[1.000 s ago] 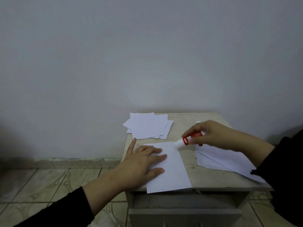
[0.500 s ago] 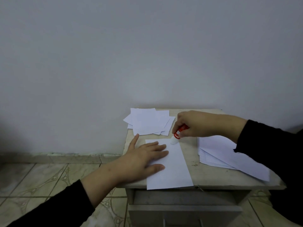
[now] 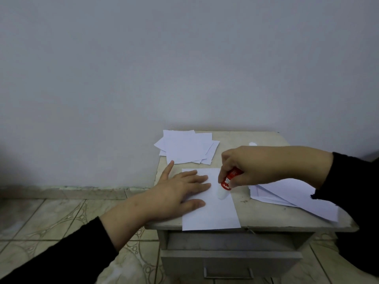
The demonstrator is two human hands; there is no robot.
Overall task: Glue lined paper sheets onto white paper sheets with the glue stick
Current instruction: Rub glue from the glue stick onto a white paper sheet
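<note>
The left hand (image 3: 180, 190) lies flat on the sheet (image 3: 213, 212) while the right hand (image 3: 242, 167) grips the glue stick (image 3: 228, 180) beside it; pushing hard could crumple the sheet

Two hands, left (image 3: 180, 191) and right (image 3: 244, 167), one red glue stick (image 3: 228, 182), one single white sheet (image 3: 213, 210) and two loose paper piles, rear (image 3: 188, 148) and right (image 3: 291, 197), on one worktop (image 3: 242, 140) with one drawer (image 3: 229, 263).

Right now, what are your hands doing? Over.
Left hand flat on sheet. Right hand holds glue stick, tip on sheet. Nothing in the way.
</note>
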